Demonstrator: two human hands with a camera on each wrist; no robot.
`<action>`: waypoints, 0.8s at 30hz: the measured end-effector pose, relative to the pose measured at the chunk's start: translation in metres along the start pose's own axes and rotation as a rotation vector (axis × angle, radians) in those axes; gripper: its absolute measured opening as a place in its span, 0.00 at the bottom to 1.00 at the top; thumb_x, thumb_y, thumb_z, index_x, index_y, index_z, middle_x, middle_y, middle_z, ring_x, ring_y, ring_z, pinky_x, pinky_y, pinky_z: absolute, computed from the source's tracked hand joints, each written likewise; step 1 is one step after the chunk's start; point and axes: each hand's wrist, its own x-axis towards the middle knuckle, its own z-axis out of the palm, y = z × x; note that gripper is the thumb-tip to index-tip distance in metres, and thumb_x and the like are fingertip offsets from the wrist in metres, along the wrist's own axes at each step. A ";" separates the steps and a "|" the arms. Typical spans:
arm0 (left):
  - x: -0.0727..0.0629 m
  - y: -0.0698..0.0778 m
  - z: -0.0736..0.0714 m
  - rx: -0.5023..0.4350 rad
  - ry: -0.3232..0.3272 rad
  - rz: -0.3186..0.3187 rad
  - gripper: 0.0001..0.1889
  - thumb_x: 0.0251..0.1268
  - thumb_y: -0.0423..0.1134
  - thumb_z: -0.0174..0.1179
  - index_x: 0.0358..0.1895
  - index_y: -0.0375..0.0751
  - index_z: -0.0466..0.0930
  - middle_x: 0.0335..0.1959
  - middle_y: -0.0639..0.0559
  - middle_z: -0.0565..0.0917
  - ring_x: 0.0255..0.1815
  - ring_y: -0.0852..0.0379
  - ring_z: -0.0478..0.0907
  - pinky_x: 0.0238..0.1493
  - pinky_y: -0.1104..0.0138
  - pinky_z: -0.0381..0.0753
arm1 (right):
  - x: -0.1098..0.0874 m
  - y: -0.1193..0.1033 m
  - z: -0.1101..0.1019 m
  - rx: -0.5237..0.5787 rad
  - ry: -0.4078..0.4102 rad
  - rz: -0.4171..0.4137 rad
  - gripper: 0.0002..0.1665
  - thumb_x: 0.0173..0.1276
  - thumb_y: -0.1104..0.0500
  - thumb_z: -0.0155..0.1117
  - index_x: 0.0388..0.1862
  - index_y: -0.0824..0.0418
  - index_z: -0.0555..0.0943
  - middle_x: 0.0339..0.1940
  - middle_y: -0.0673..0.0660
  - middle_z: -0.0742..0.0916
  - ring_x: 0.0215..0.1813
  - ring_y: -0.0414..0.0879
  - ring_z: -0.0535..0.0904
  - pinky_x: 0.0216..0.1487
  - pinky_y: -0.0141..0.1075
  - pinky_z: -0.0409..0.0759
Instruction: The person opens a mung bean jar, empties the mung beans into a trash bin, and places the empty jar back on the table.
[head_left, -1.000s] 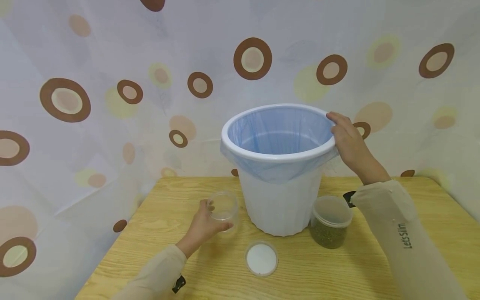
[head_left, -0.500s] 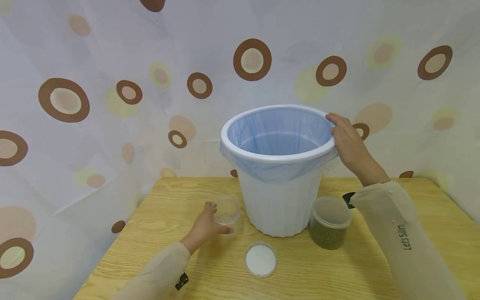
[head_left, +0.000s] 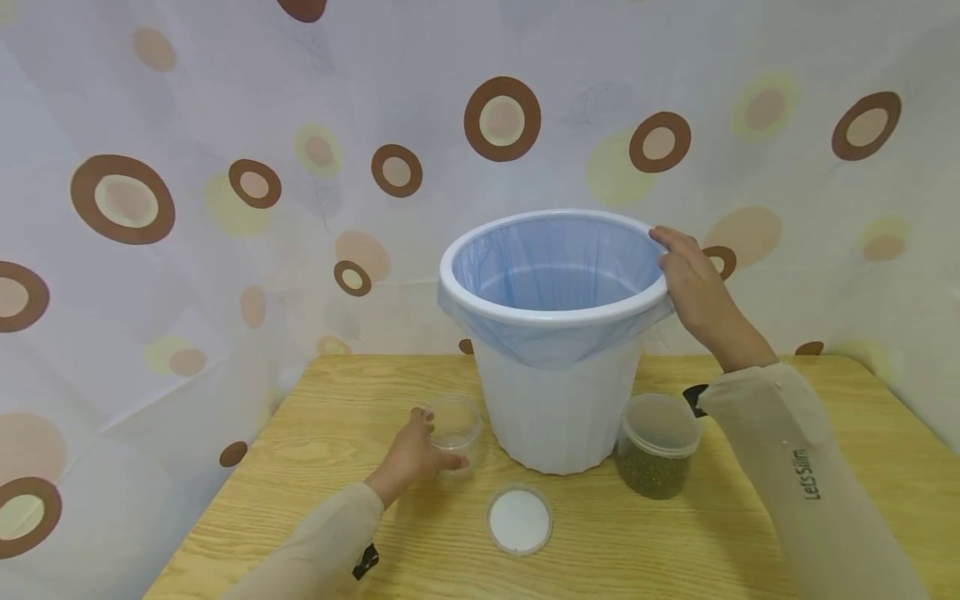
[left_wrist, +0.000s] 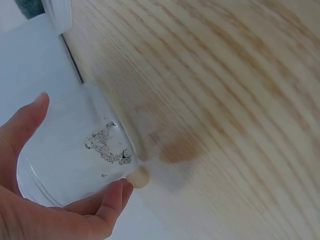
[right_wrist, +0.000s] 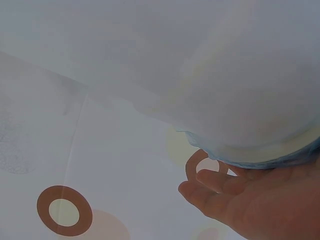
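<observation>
In the head view my left hand (head_left: pixel 416 454) grips a clear, open-topped plastic jar (head_left: pixel 456 421) low over the table, just left of the bin. Dark crumbs cling inside the jar (left_wrist: pixel 75 145) in the left wrist view, with thumb and fingers on either side of it. Whether its base touches the table I cannot tell. My right hand (head_left: pixel 701 287) rests on the right side of the rim of a white bin (head_left: pixel 555 392) lined with a blue bag. Its fingers look fairly straight in the right wrist view, beside the bag's folded edge.
A tub of dark green-brown flakes (head_left: pixel 656 450) stands right of the bin. In front lies a round white lid-like disc (head_left: pixel 519 521) with a clear rim. The wooden table (head_left: pixel 360 400) backs onto a patterned curtain (head_left: pixel 300 100).
My left hand has moved the jar slightly right and lower, closer to the bin, and the jar looks more upright. My right hand stays on the rim.
</observation>
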 end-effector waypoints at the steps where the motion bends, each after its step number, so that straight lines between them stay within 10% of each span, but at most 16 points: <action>1: 0.000 0.000 0.000 0.006 0.003 -0.006 0.48 0.42 0.39 0.78 0.64 0.25 0.55 0.63 0.27 0.68 0.61 0.30 0.69 0.59 0.48 0.71 | 0.000 0.000 0.000 0.001 0.000 -0.001 0.33 0.74 0.57 0.26 0.75 0.70 0.52 0.77 0.66 0.53 0.77 0.63 0.43 0.72 0.60 0.43; 24: -0.004 0.001 0.002 0.044 -0.013 -0.030 0.56 0.41 0.47 0.79 0.66 0.20 0.52 0.61 0.27 0.70 0.58 0.35 0.72 0.57 0.48 0.72 | -0.001 0.003 0.005 0.072 0.046 -0.002 0.34 0.74 0.56 0.26 0.75 0.69 0.52 0.78 0.64 0.52 0.77 0.60 0.42 0.73 0.58 0.42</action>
